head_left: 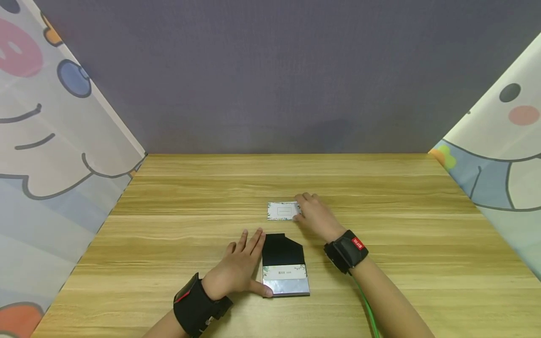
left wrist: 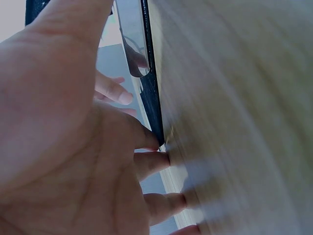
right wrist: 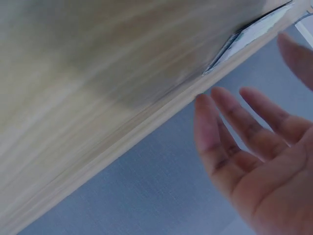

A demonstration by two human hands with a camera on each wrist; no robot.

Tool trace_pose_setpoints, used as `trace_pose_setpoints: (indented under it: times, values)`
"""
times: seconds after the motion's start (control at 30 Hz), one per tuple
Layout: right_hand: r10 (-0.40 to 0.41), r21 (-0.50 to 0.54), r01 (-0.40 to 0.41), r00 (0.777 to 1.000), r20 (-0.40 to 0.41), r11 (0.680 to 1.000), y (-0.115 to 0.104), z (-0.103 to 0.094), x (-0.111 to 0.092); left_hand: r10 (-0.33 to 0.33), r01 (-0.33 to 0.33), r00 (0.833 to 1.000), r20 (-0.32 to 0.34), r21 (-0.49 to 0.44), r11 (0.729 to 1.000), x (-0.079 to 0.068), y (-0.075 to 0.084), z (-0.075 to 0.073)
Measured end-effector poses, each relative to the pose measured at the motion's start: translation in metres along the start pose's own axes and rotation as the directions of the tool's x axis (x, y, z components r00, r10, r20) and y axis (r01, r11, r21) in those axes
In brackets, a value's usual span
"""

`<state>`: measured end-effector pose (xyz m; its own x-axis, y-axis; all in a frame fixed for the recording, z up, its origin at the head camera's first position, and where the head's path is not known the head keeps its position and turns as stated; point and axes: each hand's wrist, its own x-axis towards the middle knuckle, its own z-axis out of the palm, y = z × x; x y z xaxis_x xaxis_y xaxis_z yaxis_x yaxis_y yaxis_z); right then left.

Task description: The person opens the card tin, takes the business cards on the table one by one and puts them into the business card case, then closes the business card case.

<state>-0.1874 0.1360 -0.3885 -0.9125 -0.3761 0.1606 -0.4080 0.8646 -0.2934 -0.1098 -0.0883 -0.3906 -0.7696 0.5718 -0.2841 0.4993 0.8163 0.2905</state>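
Observation:
A business card case [head_left: 282,251] lies on the table with its black flap folded back. Its shiny metal front [head_left: 289,287] covers the lower part of a white card [head_left: 284,272] with a leaf print. My left hand [head_left: 238,270] rests along the case's left side, thumb at the lower left corner, other fingers extended. Farther back lies a white leaf-bordered card [head_left: 279,211]. My right hand [head_left: 319,218] is at that card's right end, its fingertips overlapping the edge in the head view. In the right wrist view, the fingers [right wrist: 208,127] are loosely bent and spread.
A wood-grain table [head_left: 190,188] carries these things. Behind it rises a grey-blue panel [head_left: 274,84], with cartoon-printed panels [head_left: 76,155] at either side. Both wrists wear black straps [head_left: 346,251], and a green cable [head_left: 367,305] runs along the right forearm.

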Motion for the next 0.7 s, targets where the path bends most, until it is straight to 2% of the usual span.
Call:
trace_pose_setpoints:
  times: [0.1, 0.2, 0.7]
  values:
    - [0.017, -0.015, -0.017, 0.999, 0.049, 1.0, 0.0, 0.003, 0.0, 0.001, -0.001, 1.0, -0.001, 0.0, 1.0, 0.0, 0.0, -0.001]
    - [0.011, -0.031, -0.009, 0.998, 0.065, 0.999, 0.001, 0.006, -0.001, 0.003, -0.003, 1.0, -0.001, 0.002, 1.0, -0.001, 0.001, -0.001]
    - [-0.044, -0.076, 0.046, 0.998, 0.033, 0.996, 0.0, 0.011, -0.001, 0.001, -0.001, 1.0, -0.004, -0.004, 1.0, -0.001, 0.001, -0.002]
